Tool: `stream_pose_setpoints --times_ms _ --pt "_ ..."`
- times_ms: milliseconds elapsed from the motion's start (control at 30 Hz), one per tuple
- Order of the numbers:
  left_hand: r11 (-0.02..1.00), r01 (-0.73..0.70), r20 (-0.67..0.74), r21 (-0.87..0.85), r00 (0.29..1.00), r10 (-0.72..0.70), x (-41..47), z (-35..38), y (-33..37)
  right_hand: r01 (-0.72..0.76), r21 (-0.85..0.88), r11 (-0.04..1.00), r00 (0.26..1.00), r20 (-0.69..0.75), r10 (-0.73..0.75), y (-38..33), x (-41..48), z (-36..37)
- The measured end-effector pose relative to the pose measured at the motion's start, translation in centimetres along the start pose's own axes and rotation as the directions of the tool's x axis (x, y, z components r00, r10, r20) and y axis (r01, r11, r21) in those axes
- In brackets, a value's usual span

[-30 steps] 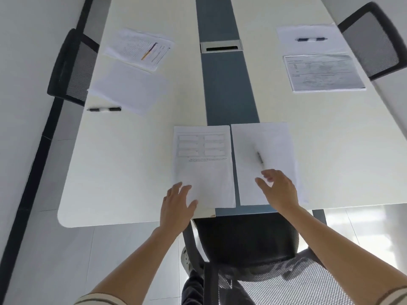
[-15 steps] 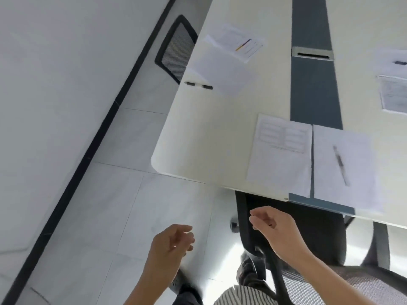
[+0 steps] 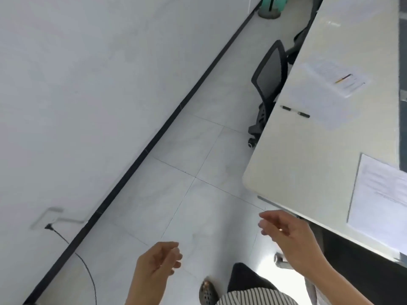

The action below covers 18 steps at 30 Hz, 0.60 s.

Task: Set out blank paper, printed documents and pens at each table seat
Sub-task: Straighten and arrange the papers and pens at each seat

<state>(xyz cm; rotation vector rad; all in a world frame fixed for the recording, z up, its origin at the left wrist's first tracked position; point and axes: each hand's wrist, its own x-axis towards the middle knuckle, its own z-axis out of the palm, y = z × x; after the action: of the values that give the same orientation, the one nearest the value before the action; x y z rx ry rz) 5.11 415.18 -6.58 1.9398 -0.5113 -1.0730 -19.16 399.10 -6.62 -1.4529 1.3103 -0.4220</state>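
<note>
The white table [image 3: 308,164] fills the right side of the view. A printed document [image 3: 378,201] lies at its near end, cut off by the frame edge. Farther along lie a blank sheet [image 3: 330,113], a black-and-white pen [image 3: 295,111] beside it, and another printed sheet [image 3: 334,78] with a yellow pen [image 3: 343,78] on it. My left hand [image 3: 158,263] hangs over the floor with loosely curled fingers, holding nothing. My right hand [image 3: 286,234] hovers just off the table's near corner, fingers relaxed and empty.
A black mesh chair [image 3: 268,78] is pushed in at the table's left side. A white wall with a black skirting [image 3: 141,155] runs diagonally on the left. A black cable [image 3: 86,267] runs from a wall socket [image 3: 47,219]. A green bin [image 3: 271,5] stands far back.
Both hands left the papers at the near seat and dropped below the table edge. The view swung left toward the floor and wall.
</note>
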Motion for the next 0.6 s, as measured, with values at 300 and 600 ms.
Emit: stream_pose_setpoints --times_ms 300,600 --pt "0.998 -0.068 -0.01 0.015 0.998 0.068 14.5 -2.5 7.1 -0.039 0.09 0.995 0.997 -0.057 0.044 -4.2 13.5 3.4" --pt "0.977 -0.208 0.086 0.055 0.975 0.203 30.2 -4.5 19.3 0.033 0.15 0.988 0.984 -0.176 -0.006 -15.1 28.6 2.6"
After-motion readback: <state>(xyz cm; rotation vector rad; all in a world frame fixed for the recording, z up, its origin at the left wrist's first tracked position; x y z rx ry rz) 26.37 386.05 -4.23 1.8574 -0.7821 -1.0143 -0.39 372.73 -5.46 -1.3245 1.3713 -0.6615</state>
